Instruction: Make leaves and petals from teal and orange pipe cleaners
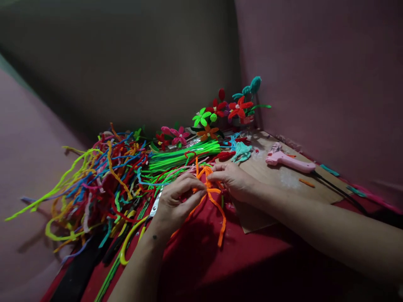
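Observation:
Both hands are on a bunch of orange pipe cleaners (206, 180) above the red table, at the middle of the view. My left hand (182, 195) pinches it from the left between thumb and fingers. From the right, my right hand (231, 178) grips the same pipe cleaners with its fingertips. Some orange strands form loops between the hands, while loose ends hang down and one sticks up. Yellow-handled scissors (127, 241) lie beside my left wrist, partly hidden by it. Behind my hands is a bundle of green pipe cleaners (189, 153).
A tangled heap of coloured pipe cleaners (100, 176) fills the left. Several pipe-cleaner flowers (241, 107) stand at the back near the wall. At right, a pink glue gun (291, 161) with a black cord rests on brown cardboard (267, 184). A turquoise bundle (242, 152) lies nearby.

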`<state>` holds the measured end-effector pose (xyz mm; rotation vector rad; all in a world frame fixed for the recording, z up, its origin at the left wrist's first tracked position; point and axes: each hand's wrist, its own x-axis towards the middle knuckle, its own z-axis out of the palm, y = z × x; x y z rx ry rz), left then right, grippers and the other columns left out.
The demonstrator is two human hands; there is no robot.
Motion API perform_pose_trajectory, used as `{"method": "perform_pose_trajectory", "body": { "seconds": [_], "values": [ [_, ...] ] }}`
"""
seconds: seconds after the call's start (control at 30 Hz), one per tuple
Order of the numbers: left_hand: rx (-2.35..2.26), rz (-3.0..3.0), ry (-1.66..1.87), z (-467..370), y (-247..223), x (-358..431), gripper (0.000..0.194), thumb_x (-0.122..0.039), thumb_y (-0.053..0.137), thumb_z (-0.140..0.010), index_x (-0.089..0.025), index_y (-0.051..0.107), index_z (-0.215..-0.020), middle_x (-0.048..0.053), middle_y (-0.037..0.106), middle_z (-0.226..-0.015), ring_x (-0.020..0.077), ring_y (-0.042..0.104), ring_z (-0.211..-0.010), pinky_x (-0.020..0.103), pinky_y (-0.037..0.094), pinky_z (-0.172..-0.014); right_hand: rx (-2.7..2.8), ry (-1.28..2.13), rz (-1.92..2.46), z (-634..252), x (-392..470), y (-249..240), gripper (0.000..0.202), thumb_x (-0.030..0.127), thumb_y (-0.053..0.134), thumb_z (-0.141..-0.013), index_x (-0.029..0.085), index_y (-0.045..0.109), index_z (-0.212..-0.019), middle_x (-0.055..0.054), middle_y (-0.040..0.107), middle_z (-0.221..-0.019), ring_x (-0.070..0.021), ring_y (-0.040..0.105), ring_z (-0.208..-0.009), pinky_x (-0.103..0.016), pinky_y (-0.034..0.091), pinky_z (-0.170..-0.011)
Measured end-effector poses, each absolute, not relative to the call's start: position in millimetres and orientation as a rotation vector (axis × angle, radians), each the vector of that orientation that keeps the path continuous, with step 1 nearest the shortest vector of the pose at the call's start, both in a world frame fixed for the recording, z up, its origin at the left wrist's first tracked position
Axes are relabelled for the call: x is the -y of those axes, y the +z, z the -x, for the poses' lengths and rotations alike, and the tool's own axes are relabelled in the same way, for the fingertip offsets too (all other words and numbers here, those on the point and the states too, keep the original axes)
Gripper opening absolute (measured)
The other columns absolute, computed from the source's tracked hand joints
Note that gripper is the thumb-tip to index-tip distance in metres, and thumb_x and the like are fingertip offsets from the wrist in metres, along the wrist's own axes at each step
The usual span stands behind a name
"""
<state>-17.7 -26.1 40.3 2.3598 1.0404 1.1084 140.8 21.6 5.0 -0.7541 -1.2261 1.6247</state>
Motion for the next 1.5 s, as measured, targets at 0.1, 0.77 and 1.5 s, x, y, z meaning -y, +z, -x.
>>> {"method": "perform_pose_trajectory", "body": {
  "seconds": [0.1, 0.77, 1.5],
  "values": [
    [-1.147, -2.509, 1.052, 15, 40, 27, 0.007, -0.012, 0.057, -0.077, -0.017, 0.060, -0.074, 0.002, 0.057, -0.073, 0.0129, 0.053, -0.072, 0.026, 0.042, -0.070, 1.252, 1.613, 0.816, -141, -21, 5, 0.010, 0.011, 0.055, -0.056, 0.016, 0.048, -0.050, 0.004, 0.045, -0.047, -0.0068, 0.035, -0.043, -0.023, 0.025, -0.043],
    [-1.308, -2.721, 0.950, 20, 33, 20, 0.012, -0.006, 0.051, -0.075, -0.017, 0.051, -0.069, 0.002, 0.052, -0.073, 0.0103, 0.047, -0.066, 0.021, 0.038, -0.058, 1.388, 1.517, 0.959, -141, -22, 0, 0.011, 0.013, 0.055, -0.057, 0.017, 0.047, -0.051, 0.006, 0.040, -0.042, -0.0059, 0.031, -0.038, -0.023, 0.020, -0.040],
    [-1.447, -3.061, 0.787, 14, 20, 20, 0.018, -0.020, 0.045, -0.085, -0.016, 0.058, -0.073, 0.003, 0.051, -0.071, 0.0097, 0.047, -0.059, 0.020, 0.036, -0.053, 1.439, 1.419, 1.063, -139, -23, -3, 0.015, 0.013, 0.056, -0.056, 0.018, 0.044, -0.048, 0.005, 0.040, -0.040, -0.0067, 0.034, -0.038, -0.023, 0.022, -0.039]
  ]
}}
